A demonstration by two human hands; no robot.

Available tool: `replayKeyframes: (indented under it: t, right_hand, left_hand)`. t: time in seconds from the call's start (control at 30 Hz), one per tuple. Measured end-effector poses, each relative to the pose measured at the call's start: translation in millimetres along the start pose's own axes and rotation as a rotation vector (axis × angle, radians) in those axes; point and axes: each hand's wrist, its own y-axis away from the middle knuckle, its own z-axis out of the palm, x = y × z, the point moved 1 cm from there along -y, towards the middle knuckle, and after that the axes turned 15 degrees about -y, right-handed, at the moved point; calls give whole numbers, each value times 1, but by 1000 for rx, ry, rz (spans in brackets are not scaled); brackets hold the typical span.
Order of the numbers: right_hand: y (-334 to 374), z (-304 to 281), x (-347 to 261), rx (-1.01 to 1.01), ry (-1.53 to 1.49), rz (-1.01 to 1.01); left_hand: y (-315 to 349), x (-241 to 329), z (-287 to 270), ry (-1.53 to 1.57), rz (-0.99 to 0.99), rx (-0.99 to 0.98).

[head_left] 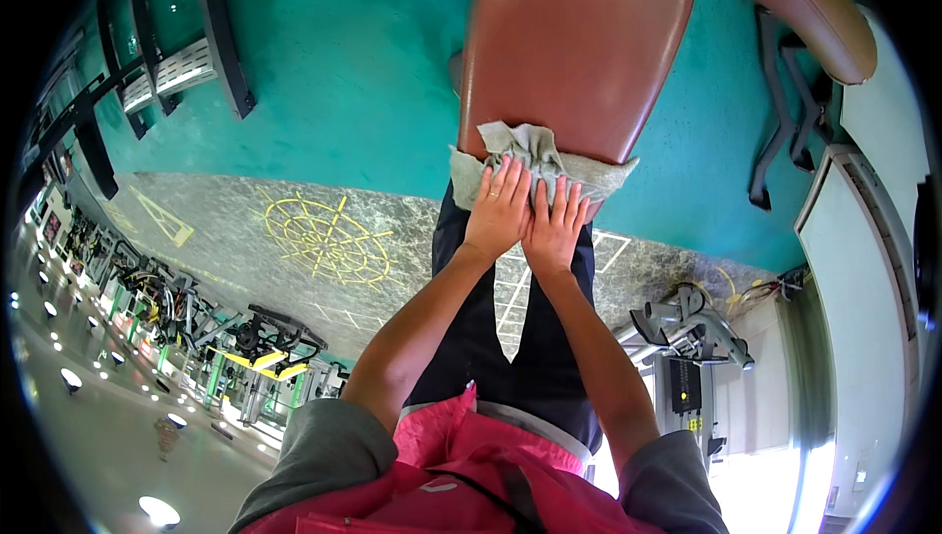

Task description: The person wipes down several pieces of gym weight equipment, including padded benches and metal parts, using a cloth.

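1. The left hand (498, 208) lies flat on a grey cloth (538, 166), palm down, with the fingers stretched forward and close to each other; the grip is not closed around anything, it only presses on the cloth.
2. The right hand (557, 225) lies just beside it in the same way, fingers extended and together, and its inner side touches the left hand.
3. The cloth is crumpled and sits at the near edge of a brown padded surface (574, 43). One part of it lies on top of the pad, and the rest hangs over the near edge on both sides of the hands.
4. Both forearms come in from the lower edge of the view and meet at the cloth.
5. The person wears a pink top (461, 480) with grey sleeves and dark trousers (486, 338).
6. Around the padded surface is a teal floor (363, 63), and nearer to the person a grey strip of floor with yellow markings (329, 238).
7. A second brown pad (819, 4) stands at the far right, well apart from the hands.
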Motion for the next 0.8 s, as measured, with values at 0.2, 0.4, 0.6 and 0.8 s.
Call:
replayKeyframes:
  t: [0.2, 0.4, 0.6, 0.8]
  right_hand:
    - [-42, -27, 17, -13, -69, -150]
    - [-196, -88, -7, 242, -41, -333]
    - [-281, -138, -10, 380, 46, -405]
    - [-248, -112, -10, 421, 11, -321]
  left_hand:
    - [-39, -7, -13, 53, 52, 126]
    - [-191, -38, -72, 35, -24, 539]
    - [-281, -53, -101, 69, 67, 594]
    - [-238, -38, -90, -106, 15, 481]
